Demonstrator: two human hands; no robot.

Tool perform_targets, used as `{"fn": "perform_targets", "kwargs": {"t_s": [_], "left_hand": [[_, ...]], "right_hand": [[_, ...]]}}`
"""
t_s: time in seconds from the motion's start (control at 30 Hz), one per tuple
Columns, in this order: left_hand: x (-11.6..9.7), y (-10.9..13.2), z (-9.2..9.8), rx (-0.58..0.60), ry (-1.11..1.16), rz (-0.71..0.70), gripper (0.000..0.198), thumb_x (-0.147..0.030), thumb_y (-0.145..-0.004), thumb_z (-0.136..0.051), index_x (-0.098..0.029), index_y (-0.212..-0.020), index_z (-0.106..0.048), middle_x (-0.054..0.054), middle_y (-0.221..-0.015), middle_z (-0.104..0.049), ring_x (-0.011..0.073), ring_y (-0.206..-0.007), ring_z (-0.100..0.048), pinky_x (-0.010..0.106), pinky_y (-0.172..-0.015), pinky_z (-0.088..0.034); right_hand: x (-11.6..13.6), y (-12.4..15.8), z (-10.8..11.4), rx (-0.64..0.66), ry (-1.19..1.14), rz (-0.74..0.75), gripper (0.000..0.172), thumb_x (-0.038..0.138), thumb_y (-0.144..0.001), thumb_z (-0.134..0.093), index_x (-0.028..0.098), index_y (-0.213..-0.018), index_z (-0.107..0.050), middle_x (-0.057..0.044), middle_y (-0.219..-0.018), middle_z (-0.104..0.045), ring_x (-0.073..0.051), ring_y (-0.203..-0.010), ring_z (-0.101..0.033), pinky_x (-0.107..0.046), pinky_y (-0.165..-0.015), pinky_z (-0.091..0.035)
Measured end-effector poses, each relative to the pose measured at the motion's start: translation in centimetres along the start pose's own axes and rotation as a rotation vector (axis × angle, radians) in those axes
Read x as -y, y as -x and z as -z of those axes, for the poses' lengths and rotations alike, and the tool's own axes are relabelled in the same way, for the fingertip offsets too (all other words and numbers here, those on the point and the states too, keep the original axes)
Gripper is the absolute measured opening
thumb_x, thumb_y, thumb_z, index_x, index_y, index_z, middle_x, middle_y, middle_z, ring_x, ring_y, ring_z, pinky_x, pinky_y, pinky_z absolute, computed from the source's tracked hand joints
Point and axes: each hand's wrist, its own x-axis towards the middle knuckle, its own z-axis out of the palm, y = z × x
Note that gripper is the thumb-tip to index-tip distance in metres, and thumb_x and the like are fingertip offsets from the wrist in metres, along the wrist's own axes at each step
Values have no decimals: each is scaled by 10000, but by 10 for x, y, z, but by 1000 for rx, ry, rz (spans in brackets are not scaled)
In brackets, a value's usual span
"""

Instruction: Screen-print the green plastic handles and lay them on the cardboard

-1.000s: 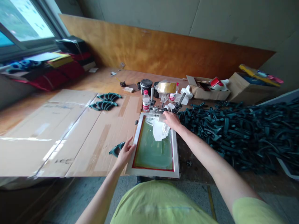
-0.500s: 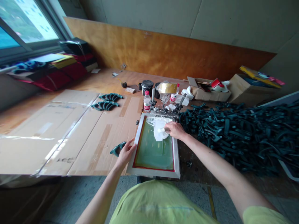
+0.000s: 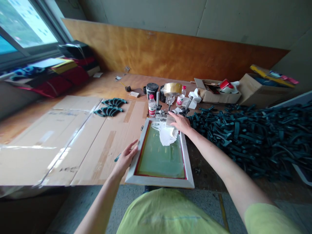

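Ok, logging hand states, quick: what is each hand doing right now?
Left hand: open, fingers resting on the frame's left edge.
Right hand: holding the cloth at the frame's far end.

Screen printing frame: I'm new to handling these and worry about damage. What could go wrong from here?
The right hand presses a white cloth onto the green mesh; hard rubbing may stretch or tear it. The left hand only steadies the screen printing frame at its left rim, and its near edge reaches the front of the table, so it might shift. The red-capped bottle stands close to the wiping hand and could be knocked over.
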Motion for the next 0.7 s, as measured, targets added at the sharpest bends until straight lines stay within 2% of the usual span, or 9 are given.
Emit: {"fn": "perform_targets", "kwargs": {"t_s": [0.07,0.13,0.23,0.3,0.43,0.5,0.57,0.6,0.7], "left_hand": [[-26,4,-1,14,45,-22,682,-645,-769,-611,-216,-1298,-586,17,-805,-700,156,-628,-632,238,-541,-490],[-52,1,-4,-11,84,-103,614,-672,-791,-559,-183,-1146,-670,34,-823,-704,150,-628,-624,236,-537,-485],[-91,-12,-15,-61,179,-337,558,-674,-807,-525,-182,-1011,-689,59,-967,-714,171,-764,-658,255,-611,-520],[-116,-25,-23,-54,203,-443,527,-658,-806,-535,-190,-1004,-674,62,-980,-714,172,-809,-665,258,-623,-527],[-148,-43,-34,-38,188,-475,570,-699,-808,-490,-173,-968,-636,66,-825,-710,162,-753,-667,232,-581,-509],[-142,-43,-39,-98,219,-479,566,-694,-824,-473,-190,-1049,-602,59,-857,-716,153,-748,-670,224,-581,-506],[-116,-36,-47,-109,216,-387,561,-668,-828,-502,-200,-1129,-578,60,-894,-726,150,-727,-671,230,-576,-506],[-98,-29,-52,-56,185,-277,576,-663,-820,-523,-192,-1145,-582,74,-911,-732,161,-721,-675,242,-568,-509],[-34,-3,-73,232,80,168,617,-672,-783,-573,-158,-1122,-625,147,-991,-738,250,-810,-705,311,-575,-539]], "right_hand": [[-16,-5,6,-100,-4,-79,587,302,-821,-669,295,-1383,-498,-64,-1111,-676,-236,-967,-627,-331,-819,-486],[-38,4,7,-184,-31,-207,434,306,-872,-583,248,-1301,-555,-66,-1030,-693,-232,-941,-633,-339,-819,-491],[-63,36,-7,-94,-72,-334,285,308,-903,-506,222,-1157,-601,-45,-896,-696,-221,-863,-637,-361,-792,-504],[-63,62,-26,22,-103,-294,276,354,-887,-547,235,-1131,-600,-24,-875,-690,-206,-840,-634,-354,-778,-508],[-39,93,-61,147,-96,-61,457,367,-791,-715,234,-1207,-580,-51,-1027,-675,-210,-972,-609,-345,-867,-474],[-26,96,-64,173,-47,0,360,316,-799,-720,231,-1137,-628,-66,-1062,-647,-222,-1019,-581,-360,-899,-450],[-11,97,-58,147,-27,2,173,281,-835,-686,224,-998,-675,-59,-990,-630,-214,-985,-570,-353,-888,-444],[-1,100,-54,111,-30,10,116,277,-852,-668,220,-952,-682,-57,-950,-621,-210,-962,-563,-346,-873,-444],[40,115,-45,-21,-40,148,114,307,-886,-625,217,-914,-690,-64,-886,-606,-214,-922,-535,-347,-838,-440]]}}
